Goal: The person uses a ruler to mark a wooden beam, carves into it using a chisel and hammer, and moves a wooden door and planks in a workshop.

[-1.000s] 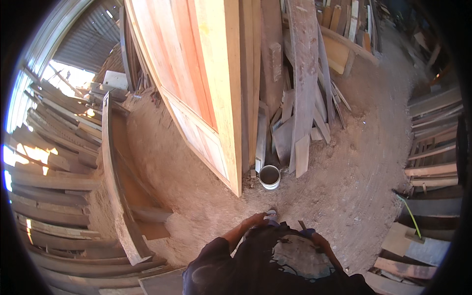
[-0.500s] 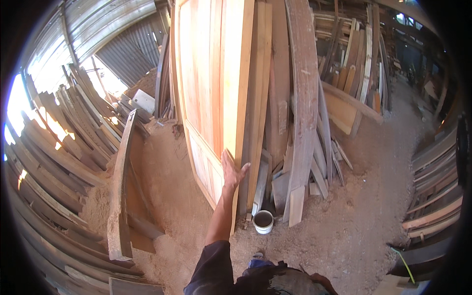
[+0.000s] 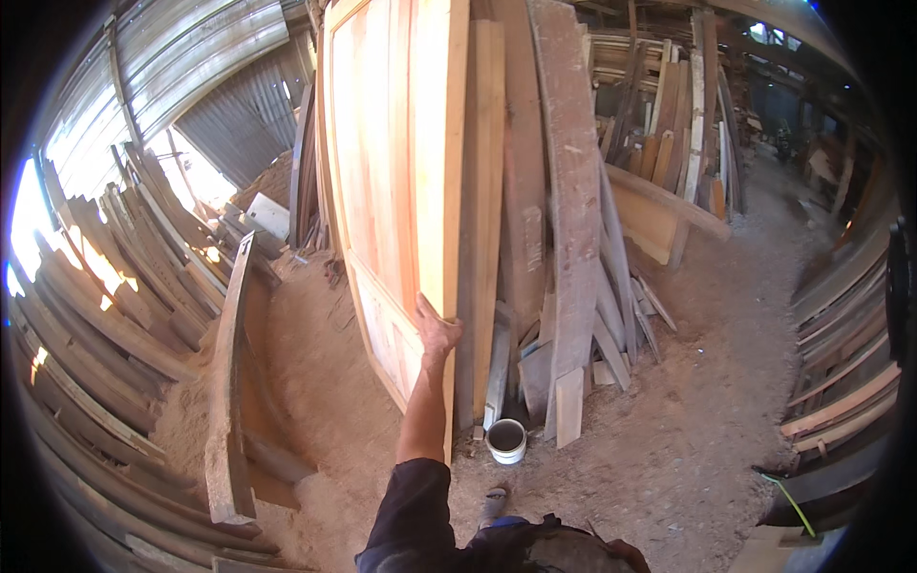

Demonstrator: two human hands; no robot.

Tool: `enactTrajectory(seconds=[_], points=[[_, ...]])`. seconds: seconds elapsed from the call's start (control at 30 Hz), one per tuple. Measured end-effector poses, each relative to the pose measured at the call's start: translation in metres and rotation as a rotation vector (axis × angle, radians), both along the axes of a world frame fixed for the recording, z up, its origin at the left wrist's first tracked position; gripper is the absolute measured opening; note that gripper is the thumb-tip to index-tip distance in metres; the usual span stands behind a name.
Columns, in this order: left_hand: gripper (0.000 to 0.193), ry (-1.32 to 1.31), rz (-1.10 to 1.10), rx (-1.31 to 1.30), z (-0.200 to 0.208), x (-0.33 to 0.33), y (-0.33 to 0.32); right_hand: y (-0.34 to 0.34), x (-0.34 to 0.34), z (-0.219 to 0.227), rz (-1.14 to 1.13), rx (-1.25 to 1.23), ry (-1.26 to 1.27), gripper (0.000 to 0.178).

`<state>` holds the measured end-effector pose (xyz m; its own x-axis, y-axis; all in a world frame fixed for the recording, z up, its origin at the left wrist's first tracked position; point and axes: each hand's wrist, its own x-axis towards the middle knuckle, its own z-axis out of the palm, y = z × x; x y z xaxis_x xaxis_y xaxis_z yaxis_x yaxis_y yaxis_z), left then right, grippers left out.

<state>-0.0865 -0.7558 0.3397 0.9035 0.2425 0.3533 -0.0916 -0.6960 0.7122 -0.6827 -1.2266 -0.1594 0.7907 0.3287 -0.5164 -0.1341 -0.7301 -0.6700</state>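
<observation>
A tall, pale wooden door [image 3: 392, 181] stands on edge on the dirt floor, leaning among upright planks. My left hand [image 3: 436, 331] grips its near vertical edge at about waist height, fingers wrapped around the edge, with my dark-sleeved arm stretched up to it. Right behind the hand, long boards [image 3: 564, 220] lean side by side against the stack. My right hand is out of view.
A small white bucket [image 3: 506, 440] sits on the ground at the foot of the boards. A curved timber [image 3: 229, 382] and stacked planks [image 3: 105, 315] line the left side. More planks [image 3: 841, 382] lie at the right. Sawdust covers the floor [image 3: 688, 411].
My view has lifted from the ground to the door. My left arm reached up from near my body and took hold of the door's edge.
</observation>
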Motion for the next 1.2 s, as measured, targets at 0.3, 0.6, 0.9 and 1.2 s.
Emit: enactTrajectory(seconds=[0.3,0.6,0.9,1.2], points=[[0.105,-0.03,0.008,0.067,-0.007,-0.015,0.034,0.15,0.144,0.181,0.01,0.059,0.347,0.037],[0.11,-0.133,-0.129,-0.002,-0.01,-0.013,0.021,0.207,0.198,0.236,0.161,0.182,0.233,0.05],[0.082,0.327,-0.884,0.343,-0.193,-0.183,0.036,0.214,0.148,0.195,-0.212,-0.019,0.349,0.058],[0.043,1.232,-1.171,0.454,-0.336,-0.329,0.117,0.215,0.072,0.223,-0.434,0.207,0.634,0.028]])
